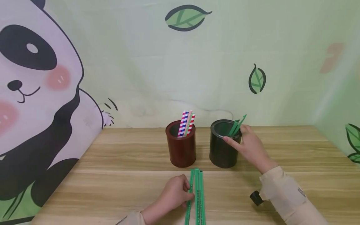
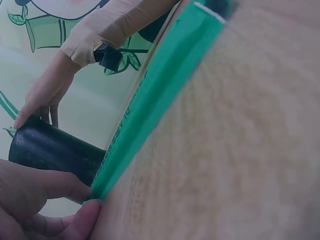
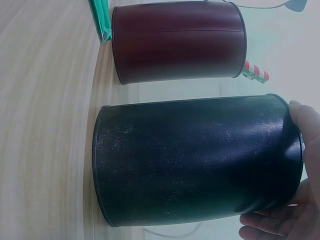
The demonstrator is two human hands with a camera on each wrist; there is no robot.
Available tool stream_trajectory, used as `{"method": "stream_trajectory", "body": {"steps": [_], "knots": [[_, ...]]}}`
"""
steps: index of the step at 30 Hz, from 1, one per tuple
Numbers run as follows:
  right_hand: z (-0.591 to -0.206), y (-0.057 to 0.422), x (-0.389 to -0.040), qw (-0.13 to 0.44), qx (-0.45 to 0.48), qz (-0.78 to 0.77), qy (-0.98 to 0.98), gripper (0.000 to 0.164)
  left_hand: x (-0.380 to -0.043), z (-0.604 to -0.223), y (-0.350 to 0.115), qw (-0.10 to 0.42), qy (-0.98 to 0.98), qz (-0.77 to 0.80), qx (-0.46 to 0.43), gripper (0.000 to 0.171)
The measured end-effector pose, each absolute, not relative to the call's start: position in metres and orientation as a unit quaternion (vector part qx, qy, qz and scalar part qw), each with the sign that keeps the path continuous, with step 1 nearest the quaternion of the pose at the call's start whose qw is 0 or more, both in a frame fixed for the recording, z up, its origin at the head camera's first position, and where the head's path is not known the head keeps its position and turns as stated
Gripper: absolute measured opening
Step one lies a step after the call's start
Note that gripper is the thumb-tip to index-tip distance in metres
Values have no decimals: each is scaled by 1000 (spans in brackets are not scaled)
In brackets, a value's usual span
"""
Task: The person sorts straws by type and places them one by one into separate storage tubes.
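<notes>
Several long, thin green printed packets lie side by side on the wooden table, their contents hidden. My left hand pinches the leftmost green packet between thumb and finger. My right hand grips the rim of a black cylindrical holder, thumb on the near side and fingers around the right side. This holder stands upright with a few green sticks leaning in it. To its left is a dark red cylindrical holder containing striped straws.
The wooden table meets a pale green wall cloth at the back, printed with leaves and a large panda on the left. A small black camera piece sticks out from the right sleeve.
</notes>
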State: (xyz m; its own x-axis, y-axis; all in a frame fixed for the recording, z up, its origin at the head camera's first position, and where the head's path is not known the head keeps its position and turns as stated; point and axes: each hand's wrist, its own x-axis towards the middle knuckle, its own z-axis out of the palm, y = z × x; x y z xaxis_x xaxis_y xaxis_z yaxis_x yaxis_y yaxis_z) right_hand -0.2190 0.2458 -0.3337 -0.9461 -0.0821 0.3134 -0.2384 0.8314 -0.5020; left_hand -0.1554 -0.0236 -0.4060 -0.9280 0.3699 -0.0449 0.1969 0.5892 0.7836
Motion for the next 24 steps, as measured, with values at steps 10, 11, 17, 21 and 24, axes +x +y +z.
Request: {"method": "stream_trajectory", "body": {"steps": [10, 11, 17, 21, 24], "knots": [[-334, 245, -219, 144, 85, 276, -947, 82, -156, -405, -25, 111, 865, 470, 134, 13], [-334, 245, -219, 144, 85, 276, -947, 82, -156, -405, -25, 114, 861, 477, 132, 13], [-334, 246, -219, 143, 86, 274, -947, 83, -156, -399, -28, 121, 860, 479, 126, 12], [-333, 246, -219, 141, 85, 273, -948, 84, -157, -393, -31, 115, 864, 474, 127, 12], [-333, 245, -219, 140, 83, 274, -948, 84, -157, -390, -32, 109, 861, 478, 133, 13]]}}
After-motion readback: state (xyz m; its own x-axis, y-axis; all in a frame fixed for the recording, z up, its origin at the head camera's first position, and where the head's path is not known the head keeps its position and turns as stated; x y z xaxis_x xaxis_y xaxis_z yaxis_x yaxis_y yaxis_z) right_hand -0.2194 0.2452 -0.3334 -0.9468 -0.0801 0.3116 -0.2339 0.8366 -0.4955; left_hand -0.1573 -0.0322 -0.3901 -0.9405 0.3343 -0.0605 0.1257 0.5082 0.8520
